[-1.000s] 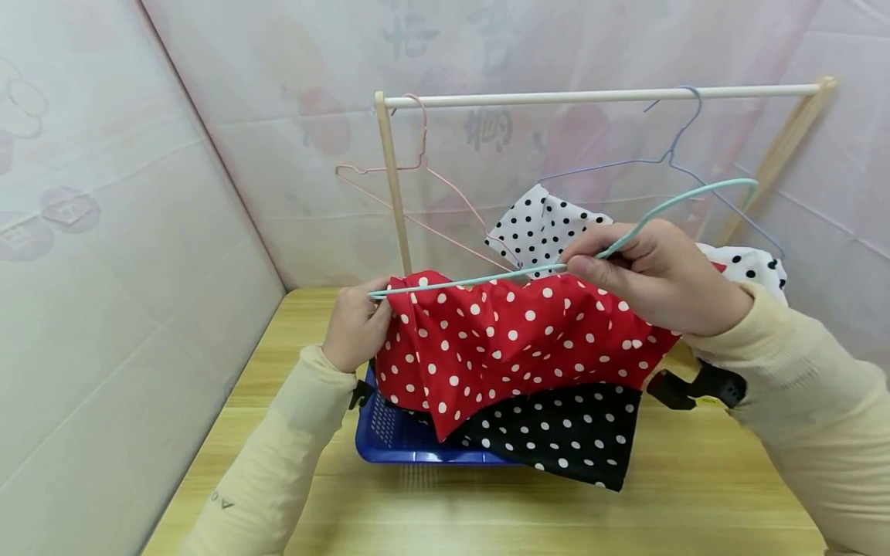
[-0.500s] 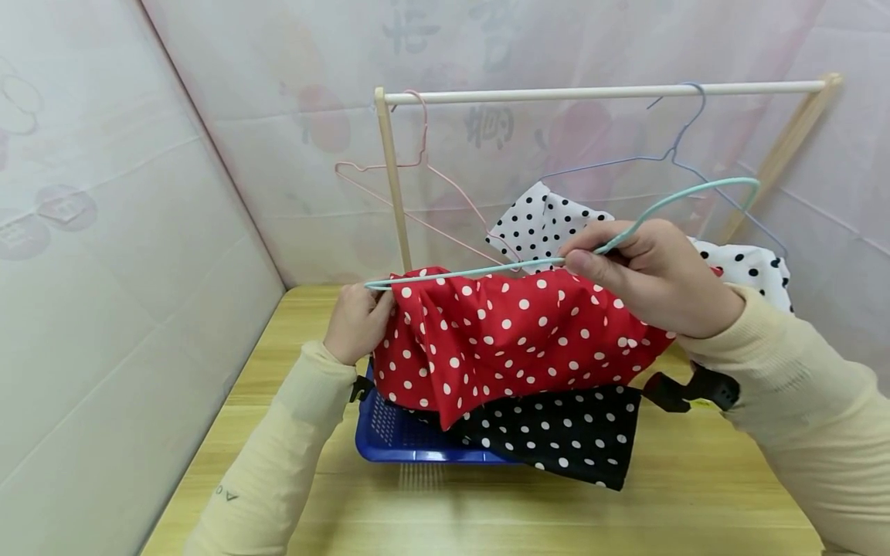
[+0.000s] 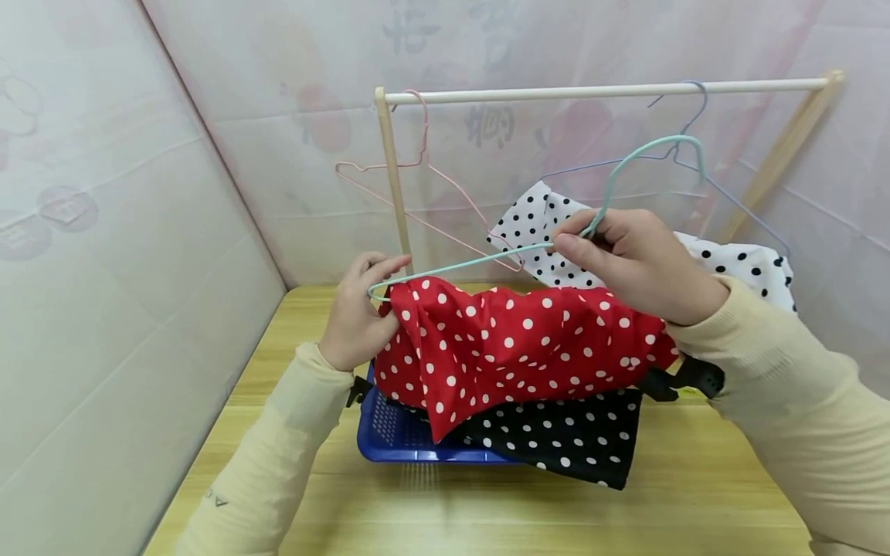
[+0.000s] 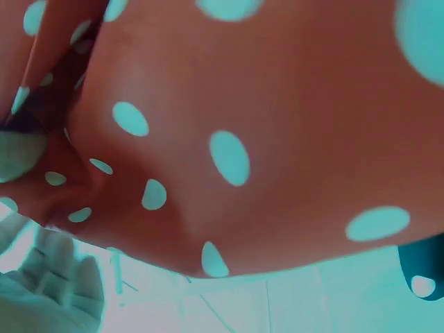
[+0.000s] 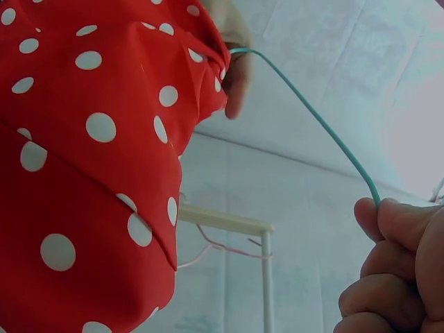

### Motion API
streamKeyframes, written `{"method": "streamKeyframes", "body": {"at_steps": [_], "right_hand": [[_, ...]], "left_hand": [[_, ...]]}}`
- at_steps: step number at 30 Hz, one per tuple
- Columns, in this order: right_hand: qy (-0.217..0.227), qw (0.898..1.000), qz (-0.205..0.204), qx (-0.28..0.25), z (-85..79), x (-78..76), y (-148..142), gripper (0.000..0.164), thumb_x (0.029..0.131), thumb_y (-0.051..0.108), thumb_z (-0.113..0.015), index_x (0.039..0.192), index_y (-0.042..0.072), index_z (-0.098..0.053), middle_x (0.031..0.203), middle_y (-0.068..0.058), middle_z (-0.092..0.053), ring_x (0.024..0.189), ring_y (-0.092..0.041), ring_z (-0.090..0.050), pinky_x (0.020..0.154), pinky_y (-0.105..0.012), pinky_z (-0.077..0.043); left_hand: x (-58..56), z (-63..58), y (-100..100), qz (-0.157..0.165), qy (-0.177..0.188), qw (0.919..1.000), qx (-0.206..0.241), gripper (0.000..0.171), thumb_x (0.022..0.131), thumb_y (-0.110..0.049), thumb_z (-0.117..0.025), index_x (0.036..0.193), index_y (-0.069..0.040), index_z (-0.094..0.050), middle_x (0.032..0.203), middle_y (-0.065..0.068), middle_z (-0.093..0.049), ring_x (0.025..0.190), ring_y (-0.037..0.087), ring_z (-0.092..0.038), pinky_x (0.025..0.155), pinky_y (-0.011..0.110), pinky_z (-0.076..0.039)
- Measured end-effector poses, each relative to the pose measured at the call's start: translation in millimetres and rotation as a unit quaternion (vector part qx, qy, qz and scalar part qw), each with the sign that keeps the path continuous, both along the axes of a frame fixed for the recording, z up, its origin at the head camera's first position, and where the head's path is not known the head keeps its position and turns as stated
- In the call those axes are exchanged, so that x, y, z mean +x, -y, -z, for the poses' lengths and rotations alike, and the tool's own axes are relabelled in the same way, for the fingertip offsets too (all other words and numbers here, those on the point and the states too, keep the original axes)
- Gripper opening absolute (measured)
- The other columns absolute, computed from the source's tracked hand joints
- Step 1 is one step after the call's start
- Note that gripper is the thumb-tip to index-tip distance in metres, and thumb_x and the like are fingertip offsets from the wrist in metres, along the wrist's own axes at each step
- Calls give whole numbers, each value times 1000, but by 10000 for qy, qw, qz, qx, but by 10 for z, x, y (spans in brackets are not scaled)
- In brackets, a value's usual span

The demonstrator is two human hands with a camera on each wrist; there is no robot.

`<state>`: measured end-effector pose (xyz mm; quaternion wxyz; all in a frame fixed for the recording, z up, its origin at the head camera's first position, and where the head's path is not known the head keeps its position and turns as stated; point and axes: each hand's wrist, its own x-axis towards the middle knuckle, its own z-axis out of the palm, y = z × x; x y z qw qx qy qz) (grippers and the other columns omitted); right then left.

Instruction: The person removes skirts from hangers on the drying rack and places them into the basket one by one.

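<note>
My right hand (image 3: 647, 266) pinches a mint-green clothes hanger (image 3: 657, 142) just below its hook. The hanger slopes down to the left, its far end sticking out at the upper left corner of a red cloth with white dots (image 3: 521, 347). There my left hand (image 3: 351, 316) has its fingers stretched out, the thumb against the cloth. In the right wrist view the green wire (image 5: 320, 120) runs from my right fingers to the red cloth. Below the red cloth lies a black dotted cloth (image 3: 584, 436), draped over a blue basket (image 3: 445, 456).
Behind stands a wooden rack with a white rail (image 3: 521, 95). A pink hanger (image 3: 425, 127) hangs on its left. Farther right, a blue hanger (image 3: 598, 165) carries a white cloth with black dots (image 3: 535, 224). The basket rests on a wooden table (image 3: 229, 479).
The fingers of my left hand have straightened away from the hanger's end. My right hand has shifted a little left and up, tipping the hook upward and leftward.
</note>
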<state>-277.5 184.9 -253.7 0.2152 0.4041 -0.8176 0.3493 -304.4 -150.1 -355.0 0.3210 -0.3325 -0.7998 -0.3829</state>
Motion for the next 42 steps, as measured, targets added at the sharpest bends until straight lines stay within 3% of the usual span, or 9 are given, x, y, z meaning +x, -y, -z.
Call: {"method": "streamKeyframes", "body": {"at_steps": [3,6,12,14,17,24,29,38,42], "right_hand": [[116,9999,22,-9,-8,13,-7,15,91,0,-63,100,9,-70,56,3,-39,49,-12,-33,49,-25,-32],[215,9998,-33,-31,-9,12,-3,15,91,-1,-62,99,9,-69,56,3,-39,49,-12,-33,49,-25,-32],[207,9998,-26,-74,-3,24,-15,18,89,-3,-63,97,12,-70,55,4,-40,48,-11,-33,48,-25,-31],[151,9998,-81,-126,7,35,-14,22,87,-6,-64,95,13,-71,55,5,-40,48,-10,-33,48,-24,-31],[34,9993,-323,-171,22,48,1,26,84,-10,-65,91,14,-71,57,6,-42,50,-9,-34,49,-24,-31],[-245,9957,-850,-268,64,53,59,24,82,-13,-65,87,11,-70,55,6,-39,50,-6,-33,46,-22,-28],[-437,9933,-1027,-307,87,58,72,10,87,-1,-67,86,9,-68,54,6,-37,47,-5,-29,44,-20,-25],[-369,9895,-1356,-347,104,64,132,8,88,0,-67,85,7,-68,55,4,-39,48,-6,-30,44,-19,-25],[-355,9896,-1351,-328,112,60,147,8,87,-1,-67,86,6,-69,55,5,-39,47,-6,-29,43,-19,-25]], "left_hand": [[-17,-6,20,510,-267,9982,147,40,73,8,-75,111,-1,-69,98,11,-55,85,19,-52,65,32,-49],[-31,28,34,774,-363,9959,299,32,71,9,-77,101,0,-73,88,9,-51,76,17,-46,58,28,-43],[-23,52,23,599,-465,9966,330,21,76,6,-75,95,-3,-75,78,7,-37,68,15,-36,55,26,-30],[-36,56,23,508,-450,9970,371,9,79,9,-70,84,2,-68,75,6,-37,63,12,-35,52,24,-29],[-54,60,35,420,-383,9974,436,20,79,17,-62,73,0,-54,69,6,-41,56,10,-35,47,23,-30],[-36,64,99,231,145,9993,274,18,84,9,-65,93,-2,-75,67,-1,-52,53,10,-46,46,22,-39],[-46,40,133,173,246,9995,-14,17,89,-4,-67,103,-8,-76,70,-5,-59,58,9,-50,52,24,-43],[-90,39,185,28,597,9982,-95,19,90,-1,-60,99,-6,-76,82,2,-69,68,12,-57,59,28,-49],[-101,48,195,-108,898,9959,-38,19,90,0,-57,92,-7,-75,77,2,-66,64,14,-54,56,28,-46]]}}
